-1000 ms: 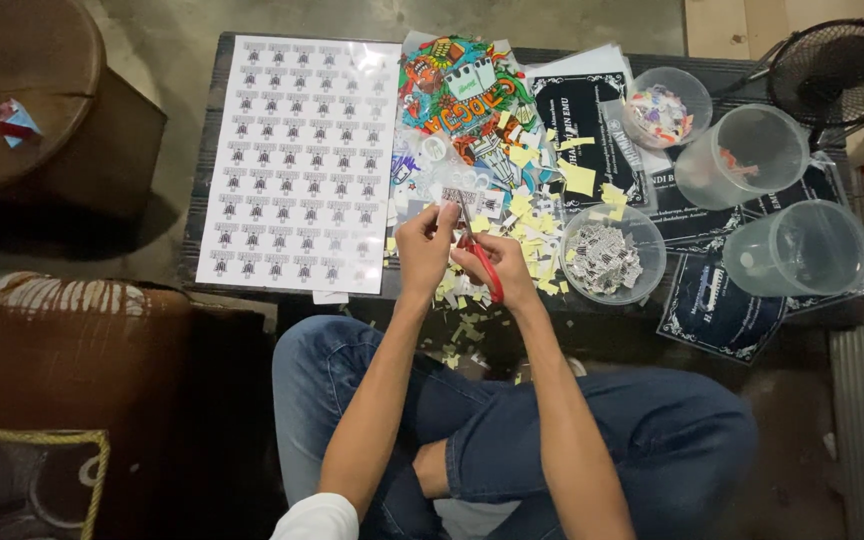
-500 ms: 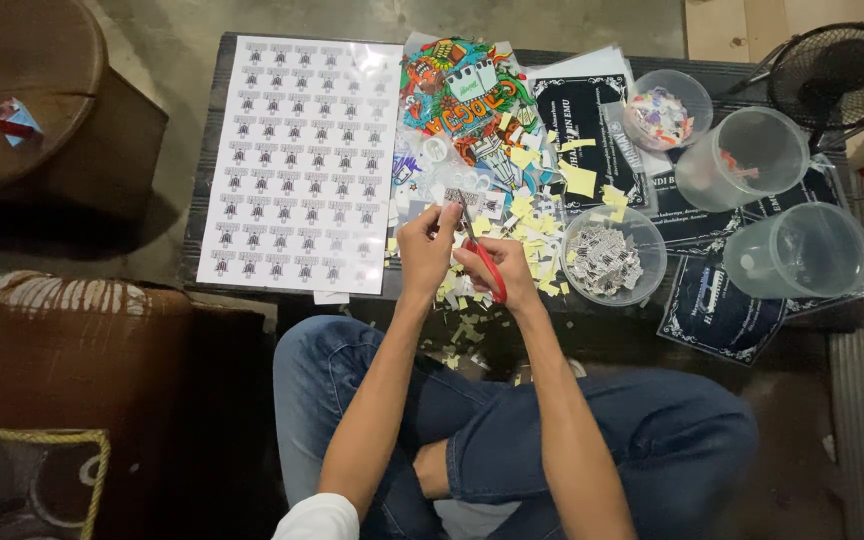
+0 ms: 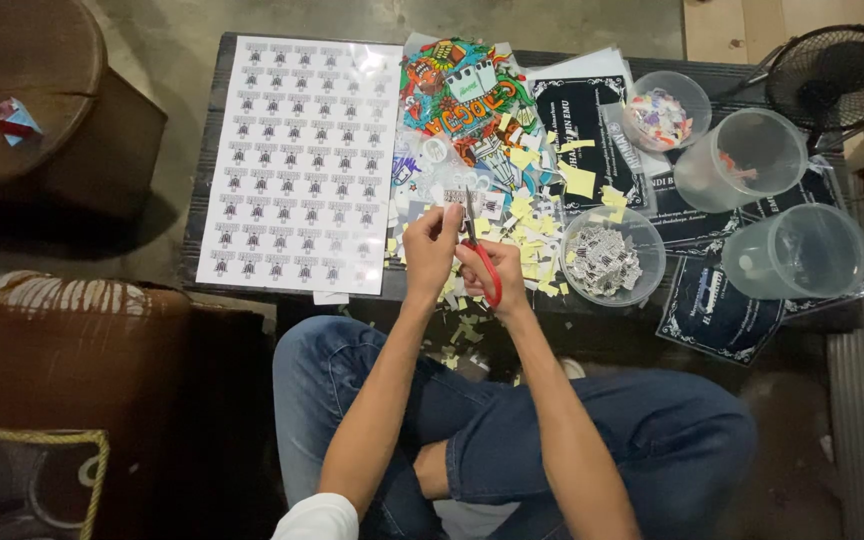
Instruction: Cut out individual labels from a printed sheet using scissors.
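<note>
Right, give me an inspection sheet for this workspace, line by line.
Surface: low dark table, mostly covered with sheets.
Job's things: left hand pinches a small printed strip; right hand works red-handled scissors on it.
Clutter: large uncut sheet of small printed labels, colourful illustrated sheet, yellow paper offcuts, four clear tubs, one with cut labels.
Fingers: left closed on the strip, right through the scissor handles.
Cables: nothing seen.
Surroundings: black fan at the far right, round wooden table to the left, concrete floor.
</note>
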